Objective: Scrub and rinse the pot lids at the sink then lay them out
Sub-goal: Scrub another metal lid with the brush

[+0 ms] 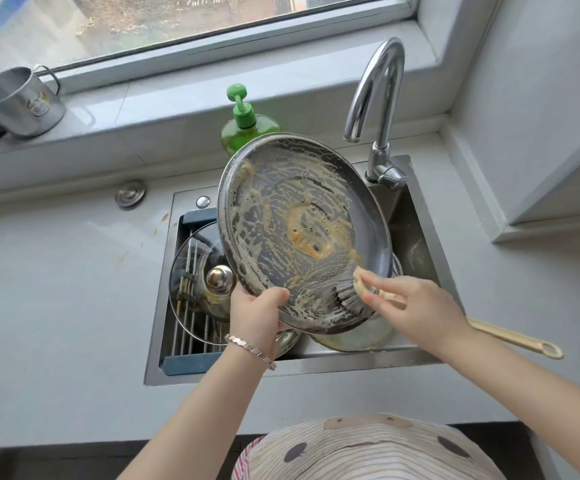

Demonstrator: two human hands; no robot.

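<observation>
Lid in hand: large glass lid [302, 233] with a metal rim, tilted over the sink [416, 233], underside facing up and streaked with brownish suds.
Left hand [257, 315]: closed on the lid's lower-left rim, thumb over the edge.
Right hand [416, 308]: fingers wrapped around a wooden-handled brush [513, 337] — bristles pressed to the lid's lower edge.
Handling: likely stiff, fairly heavy and breakable; soap makes it slippery, so the rim grip looks the safest hold.
Second lid: glass lid with a steel knob [220, 278] — lying on the drain rack [191, 327] at the sink's left.
Surface: pale counter [56, 289], mostly bare, room to lay lids out.
Room: faucet [378, 109] behind, not running; green soap bottle [243, 126]; metal cups [18, 102] on the windowsill.
</observation>
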